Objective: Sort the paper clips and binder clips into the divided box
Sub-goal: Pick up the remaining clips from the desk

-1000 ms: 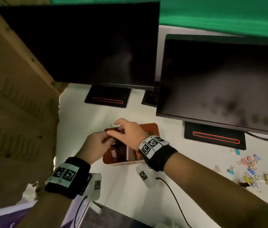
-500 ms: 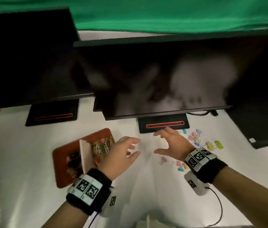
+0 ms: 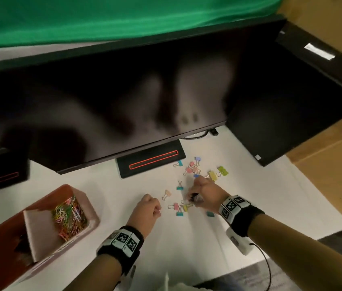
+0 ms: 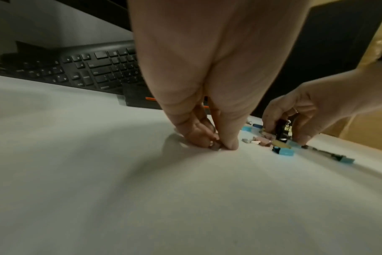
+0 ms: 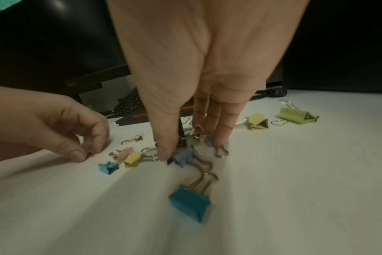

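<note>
The red-brown divided box (image 3: 4, 244) stands at the left of the white table, with coloured paper clips (image 3: 69, 217) in its right compartment. Several pastel binder clips (image 3: 193, 171) lie scattered to the right. My right hand (image 3: 193, 198) reaches down into them, thumb and fingers gripping a black binder clip (image 4: 280, 132) with silver handles; a blue binder clip (image 5: 190, 201) lies just in front of it. My left hand (image 3: 158, 208) is curled, thumb and fingertips pinching a small clip (image 5: 88, 153) on the table, mostly hidden.
Two dark monitors hang low over the back of the table, one on a black base (image 3: 151, 162) with a red line. A black keyboard (image 4: 94, 69) lies behind. Cardboard (image 3: 334, 164) borders the right. A cable (image 3: 264, 267) trails from my right wrist.
Both hands left the box and moved right to the scattered binder clips. The right hand now grips a black clip; the left has curled into a pinch on the table.
</note>
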`<state>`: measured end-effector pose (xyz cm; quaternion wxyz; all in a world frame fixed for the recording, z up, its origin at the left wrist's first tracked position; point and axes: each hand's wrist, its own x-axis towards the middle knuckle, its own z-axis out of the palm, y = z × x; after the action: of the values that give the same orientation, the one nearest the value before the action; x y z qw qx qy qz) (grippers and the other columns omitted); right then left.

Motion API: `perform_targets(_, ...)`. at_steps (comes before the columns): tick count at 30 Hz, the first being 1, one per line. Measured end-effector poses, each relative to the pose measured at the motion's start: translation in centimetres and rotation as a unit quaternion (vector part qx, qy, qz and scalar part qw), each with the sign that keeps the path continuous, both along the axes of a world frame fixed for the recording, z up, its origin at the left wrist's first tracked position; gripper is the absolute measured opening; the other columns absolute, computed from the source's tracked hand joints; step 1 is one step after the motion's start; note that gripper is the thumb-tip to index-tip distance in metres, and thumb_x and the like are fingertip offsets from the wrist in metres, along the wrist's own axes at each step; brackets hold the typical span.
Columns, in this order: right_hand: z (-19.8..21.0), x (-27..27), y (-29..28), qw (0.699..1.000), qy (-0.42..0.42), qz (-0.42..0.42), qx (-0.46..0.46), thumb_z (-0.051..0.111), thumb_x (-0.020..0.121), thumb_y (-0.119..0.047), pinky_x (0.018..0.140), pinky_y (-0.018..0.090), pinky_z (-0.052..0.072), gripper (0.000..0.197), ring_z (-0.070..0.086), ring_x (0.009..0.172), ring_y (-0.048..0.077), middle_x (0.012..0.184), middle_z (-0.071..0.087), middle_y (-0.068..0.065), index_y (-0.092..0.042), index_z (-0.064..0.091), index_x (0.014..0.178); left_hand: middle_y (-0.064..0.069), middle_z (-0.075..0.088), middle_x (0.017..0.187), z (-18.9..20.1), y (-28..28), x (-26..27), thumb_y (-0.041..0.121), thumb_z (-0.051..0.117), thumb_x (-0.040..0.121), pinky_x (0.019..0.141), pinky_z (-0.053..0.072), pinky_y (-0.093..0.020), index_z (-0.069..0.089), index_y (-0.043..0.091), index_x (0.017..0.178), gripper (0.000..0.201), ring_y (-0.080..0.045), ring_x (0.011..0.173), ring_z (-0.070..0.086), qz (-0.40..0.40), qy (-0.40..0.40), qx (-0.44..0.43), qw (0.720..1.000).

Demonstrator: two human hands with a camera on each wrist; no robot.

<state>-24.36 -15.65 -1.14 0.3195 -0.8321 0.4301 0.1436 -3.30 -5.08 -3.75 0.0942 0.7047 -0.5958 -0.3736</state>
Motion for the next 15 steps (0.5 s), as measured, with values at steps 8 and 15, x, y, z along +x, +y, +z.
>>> perform_targets(8, 0.0, -0.5, -2.1, 0.999, -0.002, 0.011, 0.039, 0.07, 0.079, -0.027, 0.097, 0.032, 0.045, 0.031, 0.048, 0.118, 0.028, 0.126, 0.046, 0.008, -0.014, 0.064, 0.107, 0.001, 0.052, 0.086, -0.2, -0.1, -0.3, 0.007, 0.065, 0.079, 0.07, 0.041, -0.014, 0.054, 0.025, 0.075, 0.021, -0.011, 0.073, 0.054, 0.062, 0.004, 0.001, 0.998)
perform_targets(15, 0.7, -0.3, -3.8, 0.996, -0.044, 0.062, 0.055, 0.069, 0.081, -0.027, 0.088, 0.025, 0.044, 0.027, 0.056, 0.106, 0.019, 0.112, 0.061, 0.003, -0.015, 0.065, 0.105, 0.006, 0.043, 0.108, 0.4, -2.4, -1.8, 0.006, 0.063, 0.083, 0.084, 0.049, -0.016, 0.053, 0.027, 0.117, 0.041, -0.007, 0.084, 0.059, 0.095, 0.058, -0.005, 0.994)
